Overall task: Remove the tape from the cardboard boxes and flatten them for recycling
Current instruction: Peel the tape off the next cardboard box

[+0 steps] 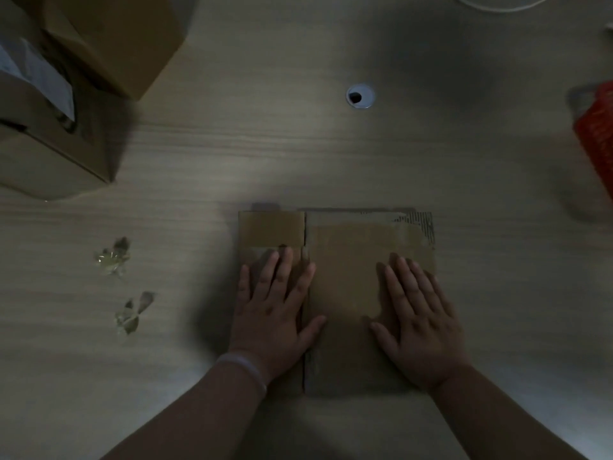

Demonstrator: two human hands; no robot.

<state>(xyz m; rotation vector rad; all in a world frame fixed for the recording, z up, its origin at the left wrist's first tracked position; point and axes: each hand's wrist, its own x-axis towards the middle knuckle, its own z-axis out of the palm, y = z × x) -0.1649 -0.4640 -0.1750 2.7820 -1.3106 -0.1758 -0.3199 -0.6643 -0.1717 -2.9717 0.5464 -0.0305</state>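
A brown cardboard box (345,257) lies flattened on the wooden table in front of me, its far right corner torn so the corrugation shows. My left hand (273,313) presses flat on its left part with straight, spread fingers. My right hand (418,317) presses flat on its right part the same way. Two crumpled wads of clear tape (112,257) (134,312) lie on the table to the left of the box. The scene is dim.
Open cardboard boxes (76,88) with white paper inside stand at the far left. A round cable grommet (360,96) sits in the table beyond the flattened box. A red object (597,137) is at the right edge. A white cable (504,5) runs along the top.
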